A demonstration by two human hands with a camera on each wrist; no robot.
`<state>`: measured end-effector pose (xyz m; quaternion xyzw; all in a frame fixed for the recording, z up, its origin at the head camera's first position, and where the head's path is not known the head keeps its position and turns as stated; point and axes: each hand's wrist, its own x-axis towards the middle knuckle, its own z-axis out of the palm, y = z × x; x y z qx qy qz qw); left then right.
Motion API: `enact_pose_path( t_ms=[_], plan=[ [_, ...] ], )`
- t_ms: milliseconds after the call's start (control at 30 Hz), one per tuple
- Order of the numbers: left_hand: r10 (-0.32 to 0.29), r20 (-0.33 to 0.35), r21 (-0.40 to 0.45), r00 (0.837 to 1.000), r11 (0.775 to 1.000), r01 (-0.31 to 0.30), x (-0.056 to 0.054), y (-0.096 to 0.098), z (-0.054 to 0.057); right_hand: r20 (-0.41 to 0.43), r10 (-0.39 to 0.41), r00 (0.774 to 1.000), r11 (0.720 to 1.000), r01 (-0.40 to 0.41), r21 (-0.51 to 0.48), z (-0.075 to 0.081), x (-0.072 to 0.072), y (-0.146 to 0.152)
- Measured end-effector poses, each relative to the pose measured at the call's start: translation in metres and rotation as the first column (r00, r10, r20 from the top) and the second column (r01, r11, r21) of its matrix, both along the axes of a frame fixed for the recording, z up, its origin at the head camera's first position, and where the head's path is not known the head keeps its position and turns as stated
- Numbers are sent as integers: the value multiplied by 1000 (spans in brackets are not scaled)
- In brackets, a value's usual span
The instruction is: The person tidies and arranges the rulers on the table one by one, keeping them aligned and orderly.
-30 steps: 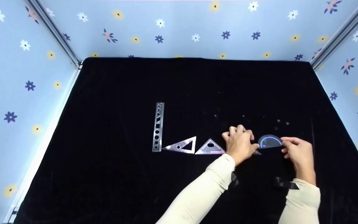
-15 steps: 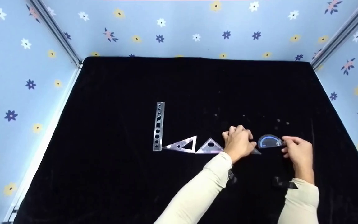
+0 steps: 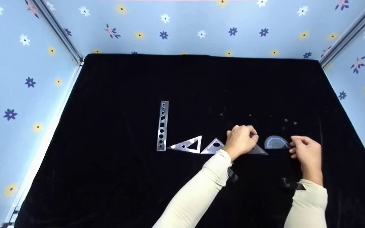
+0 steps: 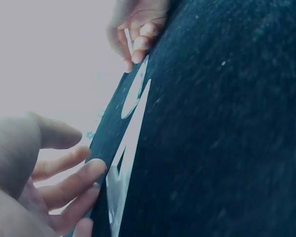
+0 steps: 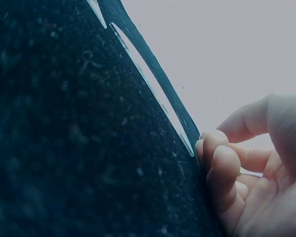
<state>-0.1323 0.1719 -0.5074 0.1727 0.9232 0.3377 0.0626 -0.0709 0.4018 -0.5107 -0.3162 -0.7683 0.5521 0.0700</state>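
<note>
On the black cloth, a clear protractor (image 3: 276,142) lies flat, its straight edge toward the person. My right hand (image 3: 307,153) is beside its right corner; in the right wrist view the fingertips (image 5: 226,160) sit just off that corner, loosely bent, pinching nothing. My left hand (image 3: 241,139) hovers over a triangular set square (image 3: 258,150) and hides its left part. In the left wrist view the fingers of the left hand (image 4: 54,182) are relaxed, close to the set square (image 4: 126,173) without gripping it. The protractor (image 4: 134,94) lies just beyond its tip.
Left of the hands, a second set square (image 3: 210,148) and a third (image 3: 198,148) lie in the same row. A stencil ruler (image 3: 162,126) points away from the person at the row's left end. Flowered blue panels (image 3: 182,19) enclose the black table cloth (image 3: 106,110).
The right hand has let go of the protractor's corner and drawn slightly right. The left hand has lifted and shifted a little left, showing more of the set square. The view has tilted slightly.
</note>
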Motion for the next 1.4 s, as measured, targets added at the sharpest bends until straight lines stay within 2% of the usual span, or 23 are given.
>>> enact_pose_path(
  t_ms=[200,367,667,1000,1133,1233,1400],
  plan=[
    [43,60,108,997,993,-49,-12,-19,6,2,-5,1000,999,4,39,3,-1,0],
    [63,70,156,996,985,-73,-19,-41,9,18,26,1000,993,-28,116,6,-4,-1],
    [88,29,151,996,984,-91,-29,-83,13,54,102,993,968,-112,225,15,-15,-11],
    [110,12,182,994,977,-111,-32,-117,12,68,201,977,926,-212,311,28,-26,-37],
    [131,21,211,991,968,-132,-36,-134,9,60,243,968,918,-249,308,30,-31,-51],
    [146,2,212,989,967,-143,-39,-148,8,40,271,962,919,-271,286,30,-32,-59],
    [145,-45,226,988,965,-131,-38,-164,4,2,325,946,935,-321,147,32,-33,-69]
  ],
)
